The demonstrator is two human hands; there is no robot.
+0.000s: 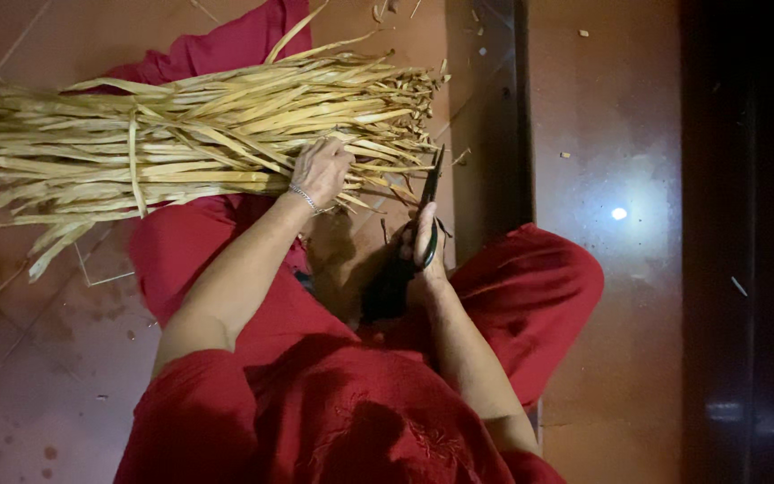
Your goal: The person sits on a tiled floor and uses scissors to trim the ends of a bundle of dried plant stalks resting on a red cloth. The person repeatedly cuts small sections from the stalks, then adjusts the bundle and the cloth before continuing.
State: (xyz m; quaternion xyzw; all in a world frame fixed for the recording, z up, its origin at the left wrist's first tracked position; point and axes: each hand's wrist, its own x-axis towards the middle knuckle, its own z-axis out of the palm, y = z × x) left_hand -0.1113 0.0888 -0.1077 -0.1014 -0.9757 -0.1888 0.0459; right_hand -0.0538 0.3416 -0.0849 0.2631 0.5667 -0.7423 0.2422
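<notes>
The person is sitting on the floor (620, 116), seen from above, wearing red clothes (315, 421) w/ the knees spread to both sides. A big bundle of dry yellow leaf strips (181, 143) is lying across the left leg and reaching far out to the left over the tiles. 1 strip is wrapped around the bundle as a tie (133, 161), approx. in the middle of its length.

The left hand (322, 170) is pressing down on the bundle near its right end, fingers curled together over the strips and gripping them. A thin silver bracelet (305, 199) is sitting on this wrist.

The right hand (425, 242) is holding black scissors (430, 193), fingers closed through the handles. The blades are pointing up, away from the body, and are standing just beside the ragged tips of the strips, on the right of the left hand. I cannot tell if the blades are touching the tips or if they are parted, because they are dark and thin in this view.

Some small cut bits (477, 27) are lying on the floor beyond the bundle's end. A dark strip (494, 108) is running across the tiles there, and a bright light spot (619, 213) is reflecting on the floor at right.
</notes>
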